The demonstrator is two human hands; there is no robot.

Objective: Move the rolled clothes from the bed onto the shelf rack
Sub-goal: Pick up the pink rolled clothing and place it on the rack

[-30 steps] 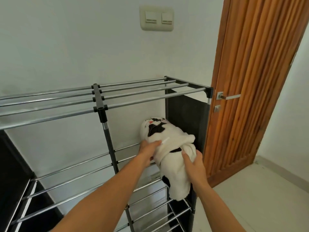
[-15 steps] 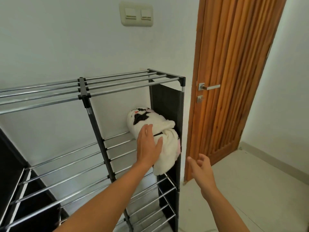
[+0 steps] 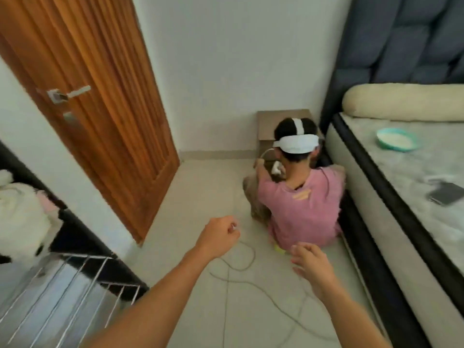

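The white rolled cloth with black patches [image 3: 21, 217] lies on the shelf rack [image 3: 75, 272] at the far left edge of view. Both my hands hang over the floor, away from the rack. My left hand [image 3: 218, 237] is loosely curled and holds nothing. My right hand [image 3: 311, 264] is open, fingers apart and empty. The bed [image 3: 406, 177] runs along the right side; no rolled clothes show on the visible part of it.
A person in a pink shirt [image 3: 301, 204] sits on the floor between me and the bed's head. Cables [image 3: 241, 270] trail across the tiles. A wooden door [image 3: 95, 101] stands left. On the bed lie a bolster [image 3: 401, 101], a teal bowl [image 3: 396, 139] and a dark phone [image 3: 447, 193].
My view has swung right from the rack towards the bed. Both hands have let go of the white rolled cloth, which stays on the rack.
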